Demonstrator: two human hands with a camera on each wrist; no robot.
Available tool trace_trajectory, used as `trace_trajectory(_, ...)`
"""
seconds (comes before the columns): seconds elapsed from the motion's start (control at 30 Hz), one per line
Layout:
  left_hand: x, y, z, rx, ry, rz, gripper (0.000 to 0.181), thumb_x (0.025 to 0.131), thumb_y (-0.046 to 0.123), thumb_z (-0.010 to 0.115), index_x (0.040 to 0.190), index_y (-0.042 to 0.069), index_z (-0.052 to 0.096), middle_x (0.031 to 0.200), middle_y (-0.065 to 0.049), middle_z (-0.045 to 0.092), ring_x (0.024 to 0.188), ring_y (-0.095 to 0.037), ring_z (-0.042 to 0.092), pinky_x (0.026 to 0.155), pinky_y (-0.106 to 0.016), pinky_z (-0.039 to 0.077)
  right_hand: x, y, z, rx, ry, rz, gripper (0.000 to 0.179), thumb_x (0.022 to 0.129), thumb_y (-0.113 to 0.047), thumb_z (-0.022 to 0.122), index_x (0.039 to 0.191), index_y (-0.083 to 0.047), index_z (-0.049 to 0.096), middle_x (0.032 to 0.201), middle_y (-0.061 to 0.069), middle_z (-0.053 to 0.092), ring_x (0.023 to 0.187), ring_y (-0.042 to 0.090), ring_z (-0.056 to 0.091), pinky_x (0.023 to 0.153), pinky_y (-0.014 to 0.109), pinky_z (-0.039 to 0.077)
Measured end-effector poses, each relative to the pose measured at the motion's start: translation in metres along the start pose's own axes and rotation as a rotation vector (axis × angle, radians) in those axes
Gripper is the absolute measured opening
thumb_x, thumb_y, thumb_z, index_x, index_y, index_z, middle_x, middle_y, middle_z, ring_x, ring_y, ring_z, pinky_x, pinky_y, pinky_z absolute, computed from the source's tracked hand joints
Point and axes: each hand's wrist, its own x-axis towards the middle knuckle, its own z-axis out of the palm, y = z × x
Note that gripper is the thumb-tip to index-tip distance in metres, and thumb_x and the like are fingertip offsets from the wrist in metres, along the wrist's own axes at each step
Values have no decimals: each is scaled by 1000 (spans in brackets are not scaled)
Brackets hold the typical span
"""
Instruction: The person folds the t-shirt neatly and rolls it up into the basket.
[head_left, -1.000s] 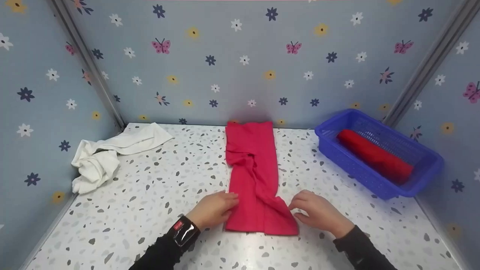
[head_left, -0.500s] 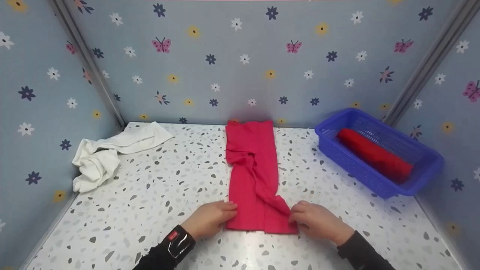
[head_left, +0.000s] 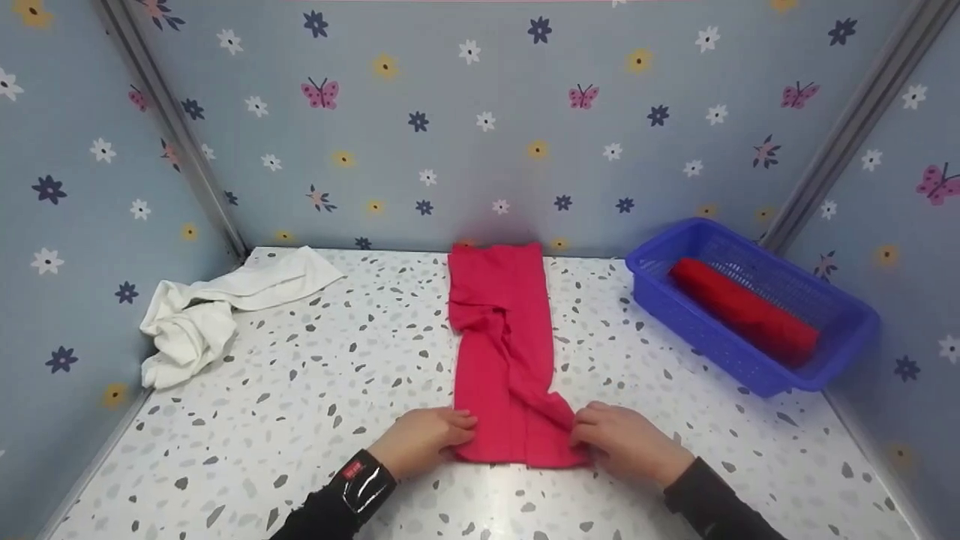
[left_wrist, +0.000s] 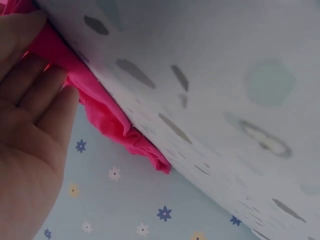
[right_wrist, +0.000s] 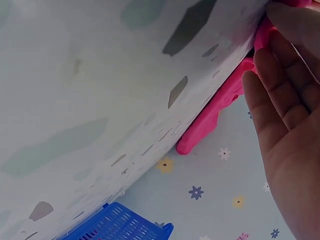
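Observation:
A long pink garment (head_left: pixel 487 382) lies folded in a strip on the speckled table, its far end at the back wall. Creases bunch along its middle, and its near end flares to the right. At the near left edge, my left hand (head_left: pixel 426 441) pinches the cloth; in the left wrist view pink fabric (left_wrist: pixel 55 52) shows between thumb and fingers. My right hand (head_left: pixel 630 444) pinches the near right corner. Pink cloth (right_wrist: pixel 262 37) also lies between thumb and fingers in the right wrist view. Both hands stay low, close over the tabletop.
A blue plastic basket (head_left: pixel 697 341) stands at the right, holding a rolled red cloth (head_left: pixel 742 307). Crumpled white cloth (head_left: pixel 191 337) lies at the far left by the side wall. Flower-patterned panels (head_left: pixel 480 90) enclose the table at the back and both sides.
Both hands have come slightly nearer the front edge. My right hand has moved from beside the garment's corner to pinching it. The garment has hardly shifted.

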Motion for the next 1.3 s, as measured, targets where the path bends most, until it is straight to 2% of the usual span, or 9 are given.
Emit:
trace_trajectory(0.23, -1, -3, 1, -65, -2, -41, 31, 96, 13, 78, 127, 11, 78, 139, -5, 71, 133, -22, 64, 110, -40, 51, 4, 0, 3, 23, 15, 20, 17, 85, -1, 82, 92, -17, 78, 95, -7, 70, 94, 14, 64, 84, 33, 58)
trace_trajectory(0.47, -3, -4, -3, -98, -16, -82, 28, 99, 15, 74, 127, 11, 78, 136, -6, 72, 129, -24, 67, 110, -42, 52, 5, 0, 3, 42, 39, 18, 16, 86, -3, 83, 92, -17, 79, 94, -8, 70, 93, 13, 64, 83, 32, 58)
trace_trajectory(0.8, -11, -8, -11, -203, 5, -131, 25, 103, 10, 68, 126, 8, 78, 125, -7, 77, 118, -27, 73, 104, -43, 55, 4, 1, 5, 75, 199, -102, 20, 81, 2, 80, 89, -15, 73, 90, -6, 70, 90, 15, 64, 82, 31, 56)
trace_trajectory(1.0, -14, -8, -19, -215, 6, -121, 24, 105, 8, 64, 125, 7, 78, 122, -7, 78, 115, -27, 73, 102, -42, 56, 2, -1, -1, 136, 249, -88, 23, 80, 7, 77, 90, -14, 71, 90, -4, 69, 90, 16, 63, 81, 35, 56)
trace_trajectory(1.13, -17, -7, -25, -233, 38, -114, 23, 103, 4, 65, 122, 5, 78, 120, -8, 79, 113, -28, 74, 100, -42, 57, 3, -3, -7, 169, 293, -104, 29, 78, 9, 79, 94, -13, 70, 92, -4, 69, 90, 17, 63, 80, 37, 56)
trace_trajectory(1.3, -21, -5, -29, -297, 75, -148, 22, 102, 2, 65, 121, 5, 77, 116, -6, 79, 110, -27, 75, 97, -43, 59, 5, -4, -10, 199, 341, -120, 32, 79, 9, 81, 98, -13, 69, 93, -4, 69, 93, 18, 65, 82, 38, 56)
